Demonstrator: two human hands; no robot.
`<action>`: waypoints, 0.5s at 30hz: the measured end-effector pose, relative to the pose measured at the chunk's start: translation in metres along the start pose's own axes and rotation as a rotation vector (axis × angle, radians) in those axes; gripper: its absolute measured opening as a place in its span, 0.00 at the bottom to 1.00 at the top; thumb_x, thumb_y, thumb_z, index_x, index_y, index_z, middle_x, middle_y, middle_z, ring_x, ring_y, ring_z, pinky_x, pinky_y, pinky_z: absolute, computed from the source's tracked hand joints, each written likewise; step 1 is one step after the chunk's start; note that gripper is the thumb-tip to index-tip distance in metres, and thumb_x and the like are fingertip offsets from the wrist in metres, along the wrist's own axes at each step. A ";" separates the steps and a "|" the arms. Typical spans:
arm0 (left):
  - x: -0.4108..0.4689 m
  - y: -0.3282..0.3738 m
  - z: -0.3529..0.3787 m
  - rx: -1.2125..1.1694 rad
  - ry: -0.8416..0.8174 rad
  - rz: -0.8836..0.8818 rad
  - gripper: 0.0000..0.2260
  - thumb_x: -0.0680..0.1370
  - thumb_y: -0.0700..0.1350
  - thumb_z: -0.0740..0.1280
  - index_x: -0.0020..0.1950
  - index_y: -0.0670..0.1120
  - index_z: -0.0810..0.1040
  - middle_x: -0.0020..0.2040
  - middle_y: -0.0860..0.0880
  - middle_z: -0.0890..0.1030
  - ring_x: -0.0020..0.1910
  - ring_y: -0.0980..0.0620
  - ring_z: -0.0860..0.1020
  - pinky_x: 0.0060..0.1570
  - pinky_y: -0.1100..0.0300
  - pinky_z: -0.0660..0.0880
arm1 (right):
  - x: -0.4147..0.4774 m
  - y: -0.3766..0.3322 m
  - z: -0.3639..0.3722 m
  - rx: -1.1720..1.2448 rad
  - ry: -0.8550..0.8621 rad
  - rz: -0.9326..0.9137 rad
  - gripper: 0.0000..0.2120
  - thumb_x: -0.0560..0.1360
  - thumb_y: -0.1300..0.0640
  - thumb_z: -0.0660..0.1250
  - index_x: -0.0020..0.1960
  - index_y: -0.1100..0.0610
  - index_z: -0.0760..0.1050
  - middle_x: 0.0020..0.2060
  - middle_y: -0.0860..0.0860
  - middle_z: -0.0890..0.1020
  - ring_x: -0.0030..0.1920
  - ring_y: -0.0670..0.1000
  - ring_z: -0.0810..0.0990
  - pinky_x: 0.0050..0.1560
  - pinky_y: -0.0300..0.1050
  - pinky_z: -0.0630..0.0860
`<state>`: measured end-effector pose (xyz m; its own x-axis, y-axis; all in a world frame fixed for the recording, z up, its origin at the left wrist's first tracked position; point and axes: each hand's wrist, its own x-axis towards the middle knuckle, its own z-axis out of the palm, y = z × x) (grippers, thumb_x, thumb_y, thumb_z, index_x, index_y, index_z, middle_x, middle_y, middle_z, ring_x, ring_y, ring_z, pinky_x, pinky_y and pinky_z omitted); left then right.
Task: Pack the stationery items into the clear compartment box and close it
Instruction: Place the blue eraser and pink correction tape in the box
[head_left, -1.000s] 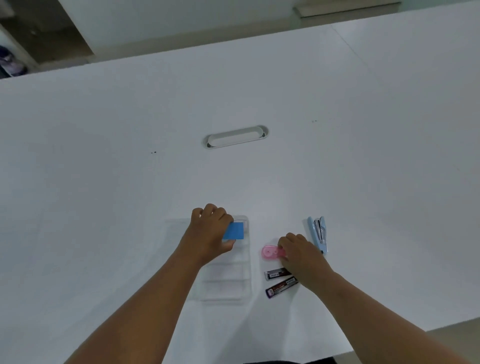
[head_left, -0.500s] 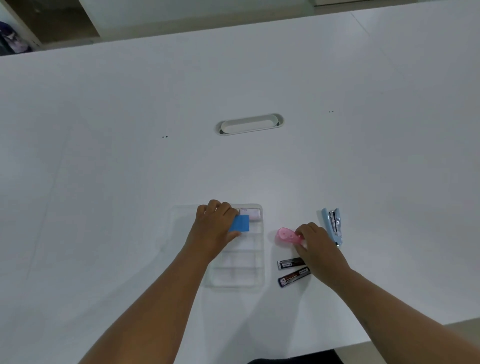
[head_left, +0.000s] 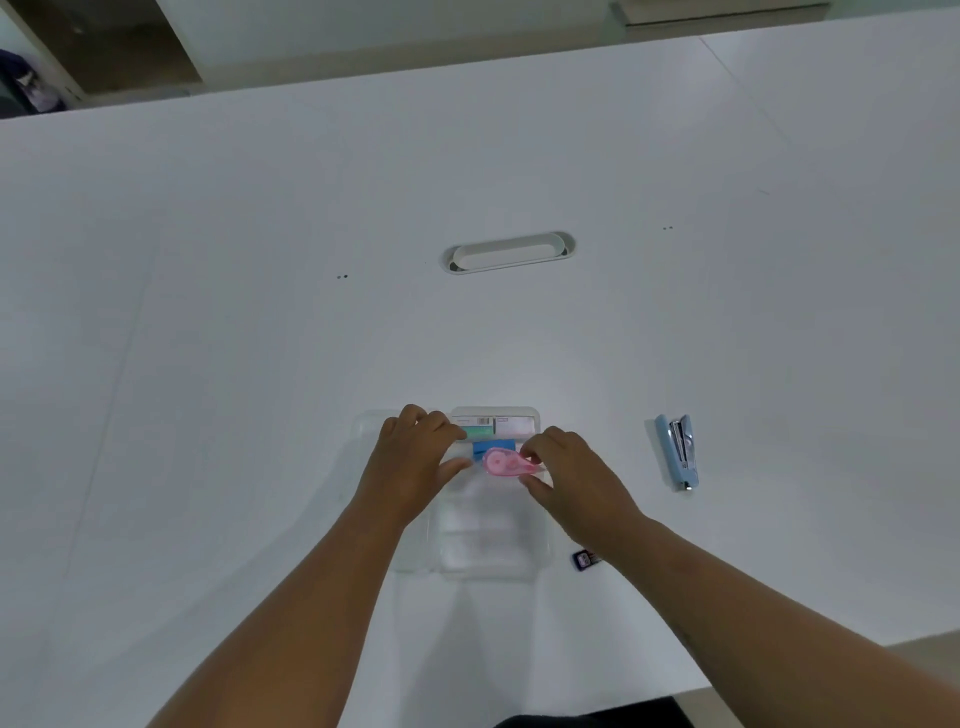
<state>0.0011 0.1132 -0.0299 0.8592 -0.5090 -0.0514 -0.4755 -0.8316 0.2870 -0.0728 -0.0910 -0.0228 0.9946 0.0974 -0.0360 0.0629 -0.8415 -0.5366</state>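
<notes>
The clear compartment box (head_left: 493, 564) lies open on the white table, its lid spread flat to the left under my left hand. A small labelled white and green pack (head_left: 496, 425) sits in the farthest compartment, with a blue eraser (head_left: 493, 446) just nearer. My right hand (head_left: 569, 475) holds a pink correction tape (head_left: 506, 464) over the box, just in front of the eraser. My left hand (head_left: 415, 462) rests on the box's left side, fingertips beside the eraser and thumb near the tape. A light blue stapler (head_left: 678, 451) lies to the right. One dark lead case (head_left: 584, 559) peeks out from under my right wrist.
An oval cable grommet (head_left: 509, 252) is set into the table farther back. The table's near edge (head_left: 779, 670) runs close at the lower right. Beyond the far edge are a wall base and a dark shelf corner (head_left: 104, 47).
My right hand has lifted the pink correction tape from the table and carried it left over the box. My left hand has let go of the blue eraser, which now lies in the box.
</notes>
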 end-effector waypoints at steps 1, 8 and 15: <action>0.000 -0.001 0.000 -0.014 -0.003 -0.007 0.15 0.73 0.53 0.69 0.59 0.50 0.77 0.54 0.49 0.80 0.53 0.46 0.71 0.51 0.53 0.70 | 0.000 -0.002 0.003 -0.021 -0.008 -0.006 0.09 0.76 0.54 0.66 0.55 0.56 0.74 0.51 0.51 0.78 0.48 0.52 0.74 0.46 0.46 0.75; 0.009 0.005 0.007 -0.075 -0.013 0.000 0.14 0.75 0.56 0.66 0.58 0.53 0.78 0.51 0.51 0.79 0.51 0.50 0.70 0.49 0.55 0.68 | -0.003 -0.002 0.018 -0.111 -0.031 0.000 0.08 0.77 0.55 0.65 0.54 0.56 0.76 0.49 0.54 0.80 0.47 0.53 0.75 0.46 0.48 0.74; 0.014 -0.002 0.004 -0.132 -0.046 -0.002 0.12 0.77 0.52 0.64 0.56 0.49 0.81 0.51 0.49 0.80 0.49 0.50 0.71 0.47 0.56 0.71 | -0.006 -0.010 0.026 -0.123 -0.003 0.009 0.08 0.74 0.60 0.68 0.53 0.56 0.79 0.46 0.53 0.81 0.44 0.57 0.75 0.41 0.53 0.76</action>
<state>0.0136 0.1064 -0.0355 0.8492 -0.5194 -0.0950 -0.4422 -0.7979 0.4097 -0.0811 -0.0699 -0.0390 0.9949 0.0913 -0.0429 0.0641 -0.9010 -0.4291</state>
